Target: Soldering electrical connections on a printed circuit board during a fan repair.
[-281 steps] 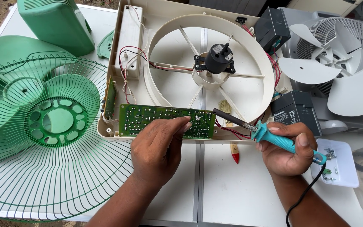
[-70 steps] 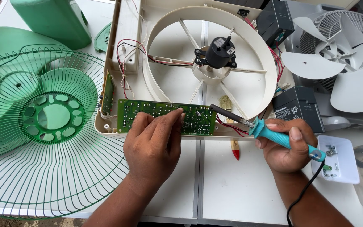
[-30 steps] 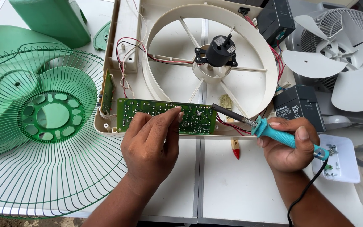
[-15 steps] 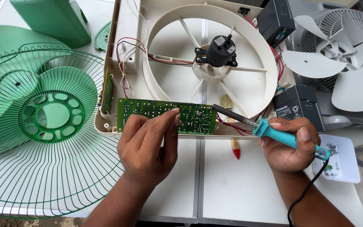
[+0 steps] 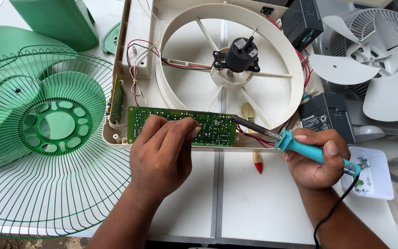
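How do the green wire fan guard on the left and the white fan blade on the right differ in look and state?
The green wire guard is an open grille of thin wires around a ring hub; the white fan blade has broad solid paddles. The guard lies at the left, beside the left hand on the circuit board; the blade lies at the far right, beyond the right hand holding the soldering iron. Both are round and detached.

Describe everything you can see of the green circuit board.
The green circuit board is a long, narrow rectangle, showing its solder side with many small silvery dots. It lies level along the near edge of the cream fan housing. The left hand rests its fingertips on the board's middle. At its right end, the soldering iron, gripped by the right hand, meets it beside red wires.
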